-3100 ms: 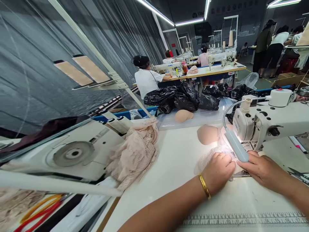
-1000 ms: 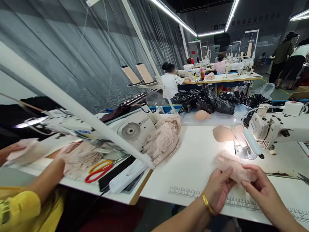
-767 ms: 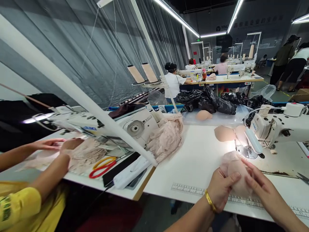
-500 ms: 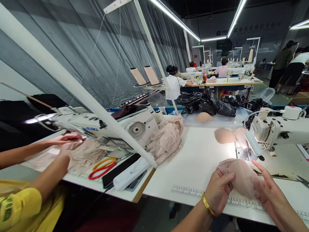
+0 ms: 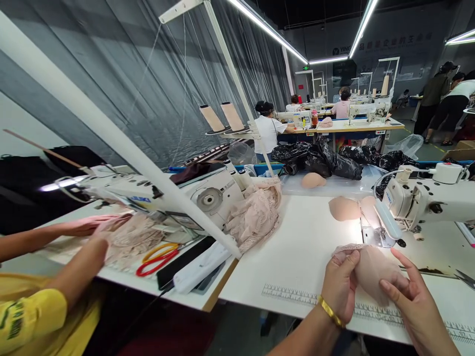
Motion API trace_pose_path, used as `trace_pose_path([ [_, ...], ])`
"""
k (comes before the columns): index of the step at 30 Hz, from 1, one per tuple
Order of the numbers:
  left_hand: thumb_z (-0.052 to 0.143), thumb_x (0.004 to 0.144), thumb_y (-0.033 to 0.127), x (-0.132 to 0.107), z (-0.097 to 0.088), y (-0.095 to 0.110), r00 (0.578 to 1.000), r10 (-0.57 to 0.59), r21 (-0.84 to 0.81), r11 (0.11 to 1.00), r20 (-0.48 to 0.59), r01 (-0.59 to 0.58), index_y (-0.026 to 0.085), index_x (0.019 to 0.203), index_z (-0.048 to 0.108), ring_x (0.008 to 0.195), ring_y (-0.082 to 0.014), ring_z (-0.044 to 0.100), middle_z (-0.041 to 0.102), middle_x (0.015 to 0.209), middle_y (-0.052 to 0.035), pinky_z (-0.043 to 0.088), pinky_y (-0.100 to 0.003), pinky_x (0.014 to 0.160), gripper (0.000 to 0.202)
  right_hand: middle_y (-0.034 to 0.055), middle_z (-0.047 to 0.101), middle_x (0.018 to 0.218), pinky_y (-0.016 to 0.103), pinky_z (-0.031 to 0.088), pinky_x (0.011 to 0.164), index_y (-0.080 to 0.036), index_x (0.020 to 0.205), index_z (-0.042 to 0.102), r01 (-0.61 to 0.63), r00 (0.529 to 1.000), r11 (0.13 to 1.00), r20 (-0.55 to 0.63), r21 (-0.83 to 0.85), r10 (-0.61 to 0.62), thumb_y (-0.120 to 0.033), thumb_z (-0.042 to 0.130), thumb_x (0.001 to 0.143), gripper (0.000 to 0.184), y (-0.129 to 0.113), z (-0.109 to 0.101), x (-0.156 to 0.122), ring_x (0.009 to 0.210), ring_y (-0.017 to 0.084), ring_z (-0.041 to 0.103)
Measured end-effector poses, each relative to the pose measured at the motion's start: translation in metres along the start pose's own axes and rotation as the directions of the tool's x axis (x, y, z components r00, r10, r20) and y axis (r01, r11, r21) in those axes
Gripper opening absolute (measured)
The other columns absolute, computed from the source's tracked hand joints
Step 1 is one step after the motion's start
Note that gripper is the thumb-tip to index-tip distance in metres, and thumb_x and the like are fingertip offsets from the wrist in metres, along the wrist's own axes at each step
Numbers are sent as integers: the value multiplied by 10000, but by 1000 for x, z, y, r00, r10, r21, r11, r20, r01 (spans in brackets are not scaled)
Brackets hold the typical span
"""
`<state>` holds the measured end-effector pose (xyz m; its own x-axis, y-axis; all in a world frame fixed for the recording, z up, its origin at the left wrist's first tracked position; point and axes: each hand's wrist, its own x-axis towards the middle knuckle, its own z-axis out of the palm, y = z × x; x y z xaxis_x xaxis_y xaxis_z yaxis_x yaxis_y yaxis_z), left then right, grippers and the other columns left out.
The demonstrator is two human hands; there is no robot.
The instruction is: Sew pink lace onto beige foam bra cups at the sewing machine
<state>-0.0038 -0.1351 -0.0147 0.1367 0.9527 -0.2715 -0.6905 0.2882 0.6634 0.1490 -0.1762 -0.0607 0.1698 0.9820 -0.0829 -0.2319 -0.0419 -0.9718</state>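
Both my hands hold a beige padded bra cup (image 5: 373, 269) with a lace edge just above the white table's front edge. My left hand (image 5: 339, 284), with a gold bangle on its wrist, pinches the cup's left rim. My right hand (image 5: 411, 301) grips the cup's right side between thumb and fingers. The white sewing machine (image 5: 426, 198) stands just beyond, its lamp lighting the table under the needle.
Two more beige cups (image 5: 345, 208) lie by the machine, and a lace pile (image 5: 254, 217) sits at the table's left. Scissors (image 5: 465, 278) lie at the far right. A co-worker in a yellow sleeve (image 5: 29, 316) handles lace at the left table. Black bags (image 5: 315, 158) lie behind.
My hands have drawn the cup from under the needle toward me and turned it over between them. The view has swung left, bringing the co-worker's table into sight.
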Motion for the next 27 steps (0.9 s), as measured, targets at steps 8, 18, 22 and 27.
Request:
trace_pose_path([
  [8, 935, 674, 376, 3, 8, 0, 983, -122, -38, 991, 136, 128, 117, 960, 789, 919, -232, 693, 765, 988, -120, 520, -313, 875, 412, 64, 799, 1068, 430, 606, 892, -326, 1575, 360, -30, 999, 999, -25, -15, 30, -532, 874, 741, 1001, 4, 0, 0, 1043, 302, 735],
  [18, 828, 788, 368, 16, 3, 47, 741, -261, 550, 818, 618, -170, 196, 1116, 764, 1038, -292, 703, 761, 1115, -108, 532, -401, 921, 377, 58, 744, 1034, 314, 584, 803, -309, 1446, 504, 434, 888, 735, 385, -521, -252, -321, 641, 954, 511, -22, -45, 23, 937, 218, 719],
  [22, 684, 828, 93, 47, 2, 52, 297, -487, 407, 136, 821, -903, 211, 800, 741, 1178, -307, 654, 762, 1155, -68, 377, -537, 1113, 134, 30, 743, 995, 318, 511, 803, -275, 988, 670, 866, 490, 102, 792, -489, -364, -121, 482, 1006, 244, -47, -57, 74, 923, 200, 643],
  [27, 699, 761, 54, 88, 8, 36, 276, -609, 225, -160, 744, -961, 232, 795, 745, 1140, -262, 652, 753, 1182, -15, 315, -547, 1137, 188, 31, 709, 916, 274, 459, 736, -243, 944, 667, 841, 504, -57, 816, -539, -283, -5, 405, 961, 355, -47, -59, 103, 997, 199, 622],
])
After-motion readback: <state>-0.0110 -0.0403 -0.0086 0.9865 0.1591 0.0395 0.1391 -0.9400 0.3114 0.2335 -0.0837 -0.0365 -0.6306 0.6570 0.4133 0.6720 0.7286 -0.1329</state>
